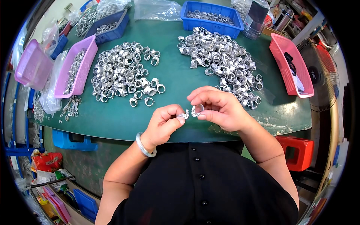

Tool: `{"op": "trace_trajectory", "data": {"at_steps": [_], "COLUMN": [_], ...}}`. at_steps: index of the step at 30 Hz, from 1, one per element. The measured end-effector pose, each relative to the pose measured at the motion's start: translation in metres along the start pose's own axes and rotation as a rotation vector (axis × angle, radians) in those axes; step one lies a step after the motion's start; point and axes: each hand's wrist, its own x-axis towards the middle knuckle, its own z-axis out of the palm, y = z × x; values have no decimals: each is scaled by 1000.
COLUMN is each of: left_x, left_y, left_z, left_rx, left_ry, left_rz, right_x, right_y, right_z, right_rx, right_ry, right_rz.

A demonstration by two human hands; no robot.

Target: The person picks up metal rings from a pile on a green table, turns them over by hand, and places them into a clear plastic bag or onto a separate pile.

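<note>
My left hand (165, 123), with a pale bangle (144, 147) at its wrist, pinches a small silvery metal piece (186, 114) between thumb and forefinger. Most of that piece is covered by the fingers, so its full shape is hidden. Close beside it, my right hand (224, 110) grips a silvery metal ring (193, 111) between thumb and fingers. Both pieces are just above the near edge of the green table (123, 122). Beyond my left hand lies a heap of similar metal rings (120, 71); a second heap (221, 54) spreads beyond my right hand.
Pink baskets (83, 73) stand at the left, one holding metal pieces. Blue trays (212, 25) with rings are at the back, near a dark bottle (256, 18). On the right are a red basket (290, 63), a fan (318, 75) and a red stool (298, 152).
</note>
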Motion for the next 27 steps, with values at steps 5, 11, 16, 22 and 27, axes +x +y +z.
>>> {"op": "trace_trajectory", "data": {"at_steps": [5,11,16,22,27], "left_x": [1,1,4,5,7], "left_y": [3,3,9,16,14], "left_z": [2,5,10,14,9], "left_rx": [34,68,139,106,60], "left_ry": [-34,-57,-34,16,54], "left_rz": [19,4,40,-9,58], "right_x": [-1,-4,-5,-9,-9], "right_y": [1,9,12,19,14], "right_z": [-6,-9,-7,-8,-7], "right_rx": [10,351,550,565,520], "right_ry": [-100,-114,-76,-36,28], "right_rz": [69,183,249,279,323]}}
